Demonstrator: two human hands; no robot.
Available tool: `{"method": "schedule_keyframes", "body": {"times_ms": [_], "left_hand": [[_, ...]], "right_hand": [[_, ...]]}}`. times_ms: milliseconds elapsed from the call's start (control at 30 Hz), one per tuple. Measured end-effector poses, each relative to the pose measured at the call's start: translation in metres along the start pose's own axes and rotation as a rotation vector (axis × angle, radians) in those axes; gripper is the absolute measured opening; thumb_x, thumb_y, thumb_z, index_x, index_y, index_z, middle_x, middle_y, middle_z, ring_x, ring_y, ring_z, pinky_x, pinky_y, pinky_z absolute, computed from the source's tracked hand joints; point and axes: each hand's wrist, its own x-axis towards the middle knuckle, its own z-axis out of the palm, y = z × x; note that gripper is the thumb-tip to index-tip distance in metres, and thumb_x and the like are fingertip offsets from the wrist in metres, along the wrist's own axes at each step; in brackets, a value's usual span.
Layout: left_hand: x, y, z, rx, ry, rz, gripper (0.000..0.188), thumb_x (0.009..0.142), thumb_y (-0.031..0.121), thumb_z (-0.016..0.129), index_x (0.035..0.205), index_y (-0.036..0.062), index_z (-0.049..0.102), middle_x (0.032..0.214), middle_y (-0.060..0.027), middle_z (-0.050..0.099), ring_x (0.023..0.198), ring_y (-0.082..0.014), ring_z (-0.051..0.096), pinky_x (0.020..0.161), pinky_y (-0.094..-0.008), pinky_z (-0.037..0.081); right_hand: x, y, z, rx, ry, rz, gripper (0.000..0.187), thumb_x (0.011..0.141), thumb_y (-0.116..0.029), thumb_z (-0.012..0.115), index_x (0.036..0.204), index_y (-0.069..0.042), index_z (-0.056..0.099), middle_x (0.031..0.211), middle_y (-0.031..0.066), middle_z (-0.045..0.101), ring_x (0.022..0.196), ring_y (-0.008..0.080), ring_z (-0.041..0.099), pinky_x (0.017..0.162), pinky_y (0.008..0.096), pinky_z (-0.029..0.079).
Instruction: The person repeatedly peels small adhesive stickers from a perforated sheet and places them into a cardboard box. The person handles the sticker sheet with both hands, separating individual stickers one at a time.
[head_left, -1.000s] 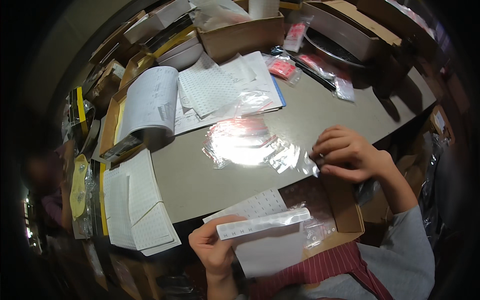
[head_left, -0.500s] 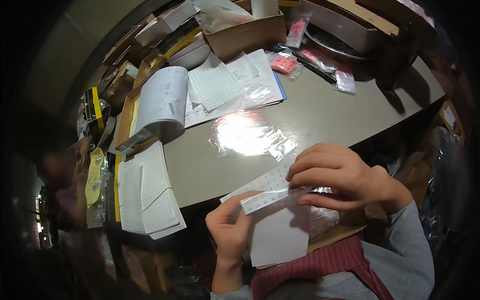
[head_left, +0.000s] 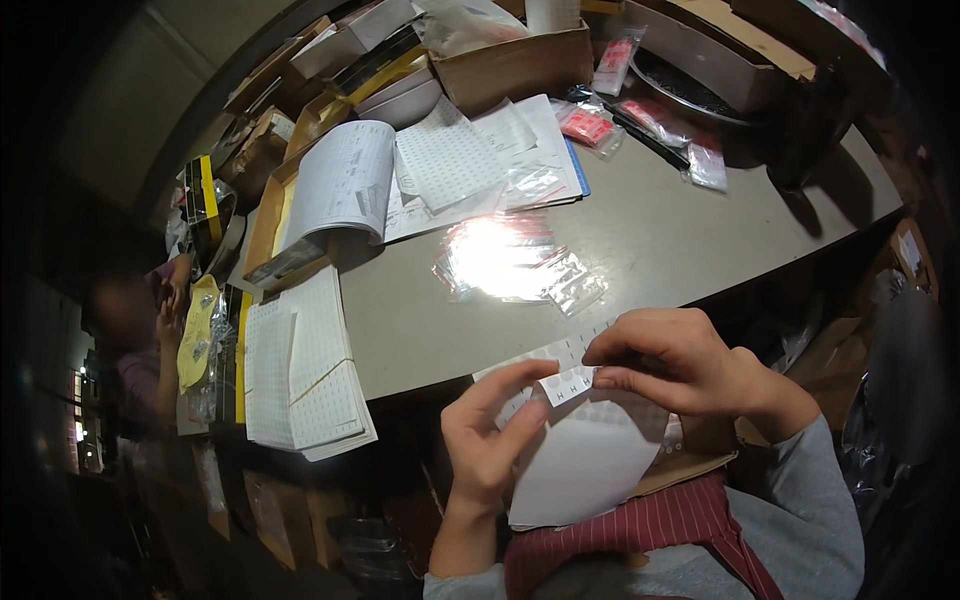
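Observation:
My left hand [head_left: 492, 428] holds a folded sheet of printed labels [head_left: 567, 387] between thumb and fingers. The folded edge shows small dark marks. With thumb and fingertips, my right hand [head_left: 690, 362] pinches the same sheet at the right end of the fold. Whether a single label sits in that pinch is too small to tell. Beneath both hands a plain white paper face [head_left: 585, 465] hangs down over my lap. On the table just beyond lies a pile of small clear zip bags [head_left: 570, 285], partly lost in bright glare.
A stack of label sheets [head_left: 300, 375] with a rubber band lies at the table's left edge. Behind stand a curled notepad [head_left: 345, 180], loose papers [head_left: 455, 155], a cardboard box [head_left: 515, 65] and red-marked bag packs [head_left: 590, 128]. At far left another person's hands [head_left: 172, 305] show.
My right fingers have closed in on the fold, and my left thumb now presses on it. The view has shifted a little, and the sheet's folded strip looks shorter.

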Motion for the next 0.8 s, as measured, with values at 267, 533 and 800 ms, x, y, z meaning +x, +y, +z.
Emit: {"method": "schedule_keyframes", "body": {"times_ms": [267,533,800], "left_hand": [[0.006,0.009,0.007,0.224,0.058,-0.12,0.018,0.089,-0.001,0.071,0.105,-0.0074,0.073,0.098,-0.0101,0.073,0.09,-0.0129,0.067,0.082,-0.0247,0.051],[0.001,-0.02,0.002,0.417,0.19,0.117,0.017,0.096,0.013,0.075,0.094,-0.004,0.075,0.072,-0.009,0.071,0.065,-0.0117,0.063,0.062,-0.0261,0.049],[0.006,-0.015,0.004,0.561,0.166,0.116,0.017,0.097,0.014,0.073,0.092,-0.0023,0.074,0.071,-0.0126,0.069,0.061,-0.0141,0.062,0.058,-0.028,0.048]], "right_hand": [[-0.002,0.007,0.005,-0.089,0.036,-0.028,0.02,0.09,-0.013,0.078,0.103,0.001,0.072,0.085,0.0126,0.069,0.072,0.0254,0.067,0.064,0.0344,0.052],[-0.004,-0.002,-0.001,0.119,-0.073,0.198,0.013,0.093,-0.015,0.072,0.098,-0.003,0.072,0.09,0.0131,0.071,0.078,0.0263,0.07,0.068,0.0347,0.054],[-0.002,0.003,0.006,-0.221,-0.049,0.005,0.022,0.091,-0.014,0.075,0.104,0.0,0.065,0.092,0.0131,0.064,0.082,0.0288,0.064,0.072,0.0363,0.053]]}}
